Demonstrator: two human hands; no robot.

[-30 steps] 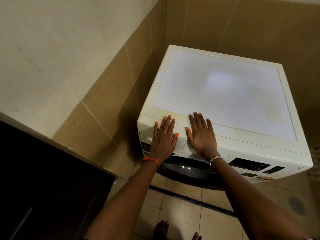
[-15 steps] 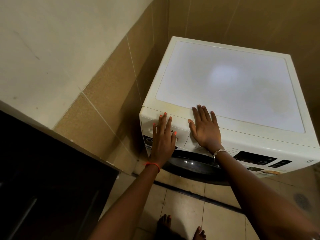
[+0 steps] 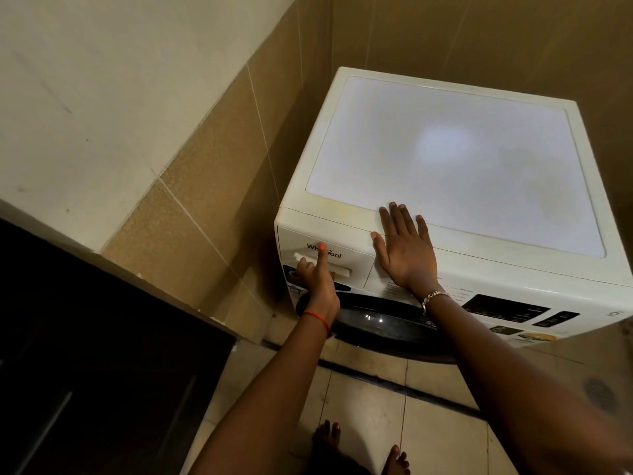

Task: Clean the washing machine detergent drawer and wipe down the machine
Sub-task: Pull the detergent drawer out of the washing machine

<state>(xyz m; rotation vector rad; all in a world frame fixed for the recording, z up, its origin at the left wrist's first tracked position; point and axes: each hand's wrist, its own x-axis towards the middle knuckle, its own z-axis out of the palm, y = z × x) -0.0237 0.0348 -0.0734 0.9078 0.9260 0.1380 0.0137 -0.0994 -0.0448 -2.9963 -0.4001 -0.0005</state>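
The drawer [image 3: 356, 258] sits closed at the washer's [image 3: 479, 166] upper left front corner. It is white plastic, likely stiff, light and perhaps sticky with residue. The best hold is its recessed handle [image 3: 342, 269], where the left hand [image 3: 317, 277] hooks its fingers, 1 thumb up. The right hand [image 3: 406, 250] lies flat, released, on the washer's top front edge.

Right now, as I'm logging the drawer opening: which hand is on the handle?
The left hand, red thread at the wrist: its fingers hook into the drawer handle. The right hand, with the silver bracelet, lies flat on the washing machine.
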